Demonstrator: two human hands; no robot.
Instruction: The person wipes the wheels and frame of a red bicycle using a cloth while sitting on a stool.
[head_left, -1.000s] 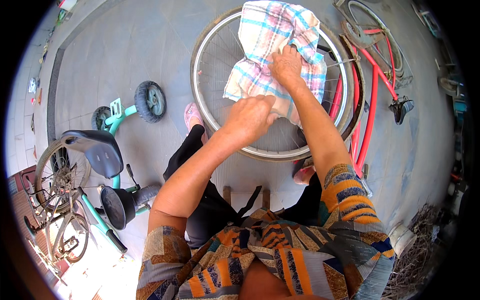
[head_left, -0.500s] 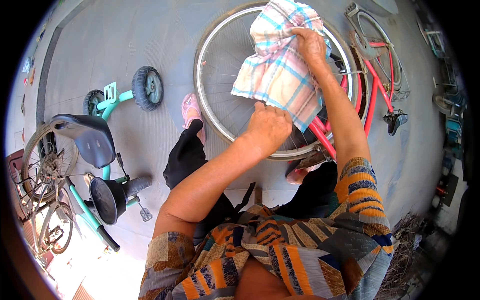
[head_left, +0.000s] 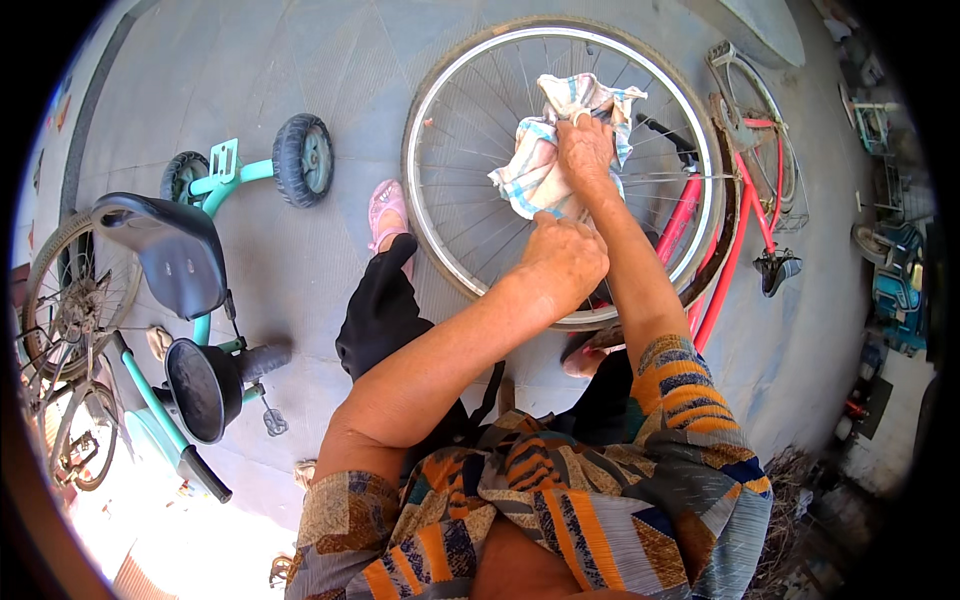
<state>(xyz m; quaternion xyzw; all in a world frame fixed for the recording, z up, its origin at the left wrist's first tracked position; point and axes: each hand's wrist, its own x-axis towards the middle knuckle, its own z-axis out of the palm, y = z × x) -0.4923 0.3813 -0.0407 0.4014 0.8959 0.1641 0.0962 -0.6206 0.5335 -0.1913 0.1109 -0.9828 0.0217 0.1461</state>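
A checked cloth (head_left: 530, 172), pale with blue and pink lines, lies bunched over the middle of a bicycle wheel (head_left: 424, 110) in front of me. My right hand (head_left: 588, 155) is closed on the cloth near the wheel's centre, its fingers partly buried in the folds. At the cloth's near edge, my left hand (head_left: 565, 258) is curled into a closed grip with the thumb side against the fabric. The cloth covers the hub and some spokes. To the right, the wheel joins a pink-red bicycle frame (head_left: 680, 222) that lies on its side.
A turquoise tricycle (head_left: 212, 195) with a black seat (head_left: 165, 250) stands on the left, a black bucket-like basket (head_left: 205, 390) at its front. Behind it is another bicycle wheel (head_left: 80, 290). My pink-shod foot (head_left: 386, 212) rests beside the wheel. Twigs (head_left: 785, 510) lie at the lower right.
The cloth has come down from a raised, spread position and is now bunched at the wheel's centre. My right hand has moved down and left with it; my left hand has shifted slightly right.
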